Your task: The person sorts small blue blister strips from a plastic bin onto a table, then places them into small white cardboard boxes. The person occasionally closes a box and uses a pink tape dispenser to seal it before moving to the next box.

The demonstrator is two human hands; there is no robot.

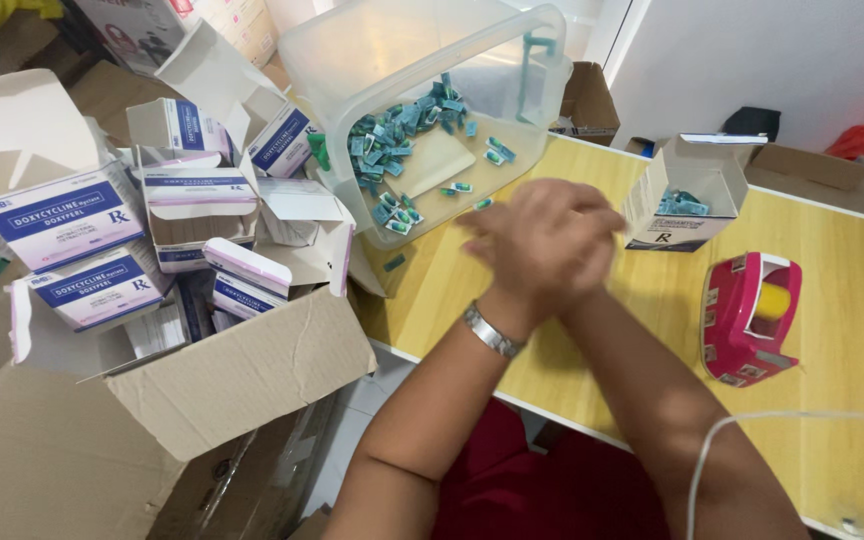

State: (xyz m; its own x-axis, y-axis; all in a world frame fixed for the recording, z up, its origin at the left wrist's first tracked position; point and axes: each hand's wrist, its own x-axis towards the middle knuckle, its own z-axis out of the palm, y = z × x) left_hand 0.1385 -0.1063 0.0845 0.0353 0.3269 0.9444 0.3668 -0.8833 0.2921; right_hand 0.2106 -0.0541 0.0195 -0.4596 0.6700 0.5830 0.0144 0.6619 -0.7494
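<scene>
Over the yellow table (852,290), left hand (512,240) and right hand (577,235) press together, grip untellable, beside the tilted clear bin (542,60) of teal packets (392,140); ease packets out gently, I'd judge.

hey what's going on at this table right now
A person sits at a yellow wooden table, left hand and right hand pressed together above it, blurred, so anything between them can't be made out. Just beyond them a tilted clear plastic tub holds small blue-green blister strips. An open white medicine box and a pink tape dispenser are to the right; a cardboard carton of opened medicine boxes stands to the left.
</scene>
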